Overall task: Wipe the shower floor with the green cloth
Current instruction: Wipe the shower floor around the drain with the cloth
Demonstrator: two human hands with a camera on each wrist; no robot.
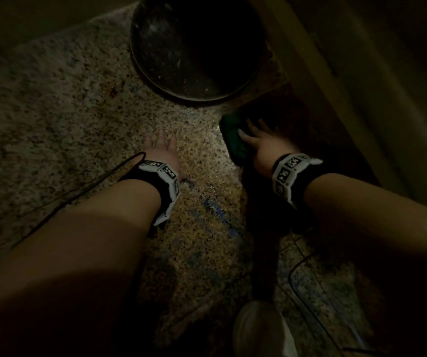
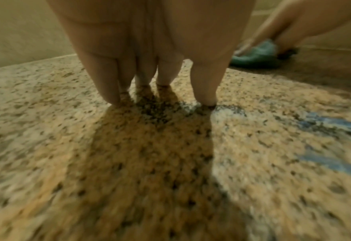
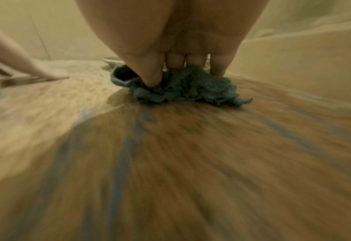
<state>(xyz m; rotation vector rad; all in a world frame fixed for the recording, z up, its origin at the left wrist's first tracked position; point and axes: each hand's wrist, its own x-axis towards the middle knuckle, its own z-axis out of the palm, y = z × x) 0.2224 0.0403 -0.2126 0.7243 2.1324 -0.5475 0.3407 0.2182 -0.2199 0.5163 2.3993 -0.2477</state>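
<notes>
Right hand [image 1: 262, 148] presses the bunched green cloth [image 1: 233, 139] onto the speckled shower floor [image 1: 65, 119], fingers curled into the fabric, beside the wall edge. Left hand [image 1: 162, 153] flat on the floor, fingers straight, holding nothing. Dark round basin [image 1: 194, 47] beyond, apparently empty; dim light.

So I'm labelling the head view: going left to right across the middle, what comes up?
Bare speckled floor → left hand → green cloth → right hand → dark wall.
</notes>
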